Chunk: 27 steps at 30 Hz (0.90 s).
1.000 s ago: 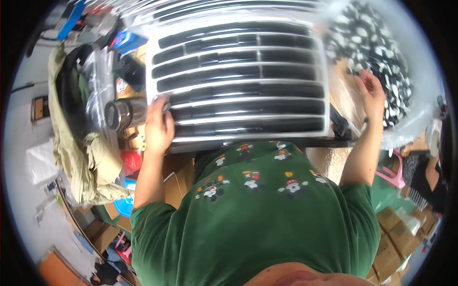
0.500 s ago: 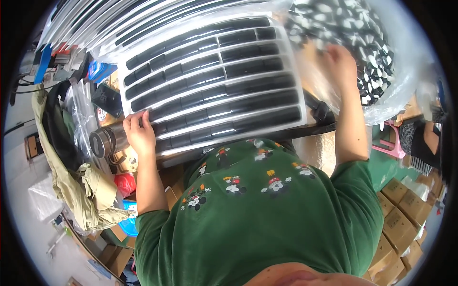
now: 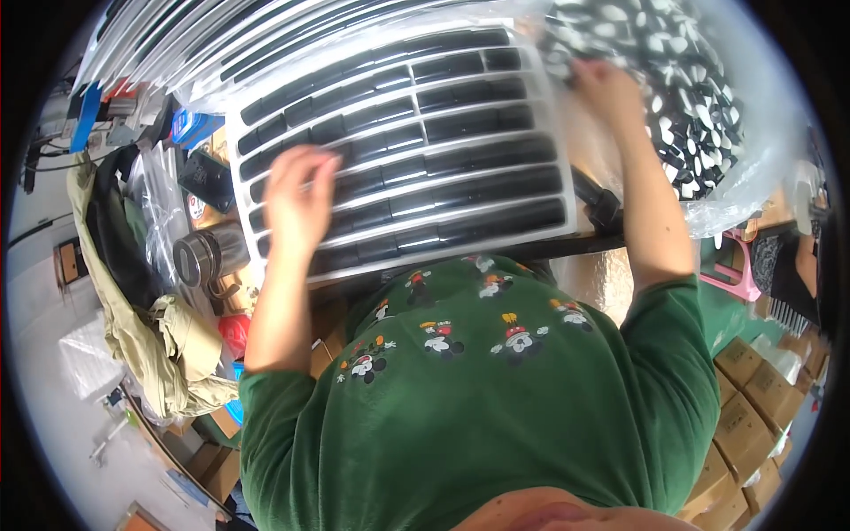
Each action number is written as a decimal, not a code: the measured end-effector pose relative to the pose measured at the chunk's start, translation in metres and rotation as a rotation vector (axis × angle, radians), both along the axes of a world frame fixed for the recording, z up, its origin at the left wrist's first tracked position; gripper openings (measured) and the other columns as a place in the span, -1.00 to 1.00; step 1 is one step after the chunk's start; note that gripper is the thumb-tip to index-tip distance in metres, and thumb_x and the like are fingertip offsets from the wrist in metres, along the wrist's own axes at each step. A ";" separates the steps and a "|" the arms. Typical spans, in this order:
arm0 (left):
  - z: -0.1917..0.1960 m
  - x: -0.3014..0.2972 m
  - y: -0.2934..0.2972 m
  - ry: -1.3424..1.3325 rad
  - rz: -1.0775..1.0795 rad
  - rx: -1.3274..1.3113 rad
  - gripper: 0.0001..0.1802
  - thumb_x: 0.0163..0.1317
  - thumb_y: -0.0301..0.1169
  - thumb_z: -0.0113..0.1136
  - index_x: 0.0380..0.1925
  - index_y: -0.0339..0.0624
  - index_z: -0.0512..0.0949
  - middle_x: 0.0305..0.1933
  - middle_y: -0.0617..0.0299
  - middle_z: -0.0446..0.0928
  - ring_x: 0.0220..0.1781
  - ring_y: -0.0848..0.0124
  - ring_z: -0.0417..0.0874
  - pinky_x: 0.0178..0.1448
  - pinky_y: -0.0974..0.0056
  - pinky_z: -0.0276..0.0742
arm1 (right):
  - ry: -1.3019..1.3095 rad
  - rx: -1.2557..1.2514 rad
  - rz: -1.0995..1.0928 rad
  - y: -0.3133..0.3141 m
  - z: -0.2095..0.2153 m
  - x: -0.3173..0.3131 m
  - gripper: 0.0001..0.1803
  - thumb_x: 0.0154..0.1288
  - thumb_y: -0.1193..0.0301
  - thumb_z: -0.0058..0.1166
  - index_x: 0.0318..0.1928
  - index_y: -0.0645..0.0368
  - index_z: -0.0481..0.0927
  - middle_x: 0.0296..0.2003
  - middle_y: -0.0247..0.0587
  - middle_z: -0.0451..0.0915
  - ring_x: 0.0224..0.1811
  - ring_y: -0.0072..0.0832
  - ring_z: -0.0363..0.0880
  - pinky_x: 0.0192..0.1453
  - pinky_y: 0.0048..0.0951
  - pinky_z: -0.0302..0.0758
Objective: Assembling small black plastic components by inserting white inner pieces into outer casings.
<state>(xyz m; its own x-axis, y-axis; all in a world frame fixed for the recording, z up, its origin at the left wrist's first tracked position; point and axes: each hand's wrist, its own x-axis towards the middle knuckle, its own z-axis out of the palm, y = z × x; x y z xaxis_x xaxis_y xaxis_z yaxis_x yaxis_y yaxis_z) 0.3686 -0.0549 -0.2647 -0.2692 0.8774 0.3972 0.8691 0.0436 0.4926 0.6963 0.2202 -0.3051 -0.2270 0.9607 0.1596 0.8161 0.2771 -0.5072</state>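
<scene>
A white panel (image 3: 571,199) with long rows of glossy black pieces lies tilted in front of me. My left hand (image 3: 299,190) is over the panel's left part, fingers bent and apart, slightly blurred, with nothing visible in them. At the panel's upper right, my right hand (image 3: 611,93) has its fingertips pinched together, beside a clear plastic bag (image 3: 744,190). Any thing in that pinch is too small or blurred to make out. Many small black and white pieces (image 3: 686,124) fill the bag.
Similar white-and-black panels (image 3: 221,40) are stacked at the far left. A steel-and-glass bottle (image 3: 211,254) and a black phone-like object (image 3: 206,181) sit left of the panel. Khaki cloth (image 3: 106,292) hangs farther left. Cardboard boxes (image 3: 753,425) and a pink stool (image 3: 737,265) are at right.
My left hand has moved from the panel's left edge up and inward over the rows. My right hand has shifted slightly left and up, toward the panel's upper right corner.
</scene>
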 end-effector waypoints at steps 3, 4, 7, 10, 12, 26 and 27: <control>-0.007 0.056 0.070 -0.102 -0.346 0.028 -0.78 0.05 -0.47 0.29 -0.26 -0.13 0.57 -0.21 0.09 0.49 -0.07 0.12 0.53 -0.02 0.17 0.46 | 0.022 0.002 0.021 0.000 -0.009 -0.006 -0.59 0.15 0.03 0.15 -0.43 0.16 0.61 -0.59 -0.17 0.59 -0.48 -0.25 0.58 -0.31 -0.33 0.48; -0.007 0.075 0.089 -0.136 -0.444 -0.031 -0.72 0.06 -0.45 0.28 -0.16 -0.05 0.55 -0.13 0.08 0.43 -0.02 0.12 0.48 0.01 0.17 0.44 | 0.052 -0.033 0.019 -0.003 -0.001 -0.006 -0.63 0.12 0.09 0.22 -0.41 0.18 0.59 -0.58 -0.22 0.58 -0.51 -0.32 0.55 -0.32 -0.38 0.47; -0.018 0.106 0.138 0.019 -0.620 -0.151 -0.68 0.08 -0.33 0.28 -0.10 0.07 0.55 -0.04 0.08 0.38 -0.04 0.13 0.45 0.02 0.13 0.41 | 0.183 -0.007 -0.023 -0.019 0.015 0.005 -0.65 0.09 0.14 0.27 -0.37 0.20 0.58 -0.51 -0.29 0.59 -0.50 -0.44 0.53 -0.32 -0.45 0.47; -0.026 0.114 0.156 0.228 -0.705 -0.189 -0.59 -0.02 -0.24 0.36 -0.11 0.06 0.54 -0.04 0.16 0.34 0.00 0.15 0.38 0.05 0.11 0.31 | 0.284 -0.094 -0.078 -0.039 0.029 0.016 -0.64 0.07 0.22 0.32 -0.21 0.18 0.56 -0.42 -0.29 0.60 -0.40 -0.56 0.54 -0.29 -0.53 0.46; -0.028 0.107 0.159 0.200 -0.726 -0.177 -0.61 -0.03 -0.24 0.37 -0.15 0.03 0.53 -0.03 0.17 0.35 0.02 0.15 0.38 0.06 0.11 0.31 | 0.468 -0.152 -0.059 -0.058 0.037 0.020 -0.60 0.10 0.36 0.30 -0.05 0.18 0.52 -0.37 -0.24 0.63 -0.30 -0.55 0.57 -0.23 -0.55 0.47; -0.028 0.159 0.118 -0.422 -0.450 0.112 -0.38 -0.09 -0.54 0.41 0.02 -0.16 0.36 -0.02 0.06 0.50 -0.09 0.30 0.63 -0.09 0.29 0.57 | 0.665 -0.018 0.322 -0.124 0.017 -0.013 -0.51 0.13 0.42 0.25 0.12 0.11 0.48 -0.15 -0.12 0.56 -0.17 -0.48 0.54 -0.17 -0.53 0.51; -0.025 0.160 0.115 -0.422 -0.452 0.112 -0.38 -0.09 -0.54 0.41 0.02 -0.16 0.36 -0.02 0.06 0.50 -0.09 0.30 0.63 -0.09 0.29 0.57 | 0.617 0.083 0.452 -0.123 0.021 -0.011 -0.48 0.16 0.41 0.21 0.16 0.08 0.45 -0.04 -0.09 0.51 -0.03 -0.42 0.49 -0.08 -0.47 0.49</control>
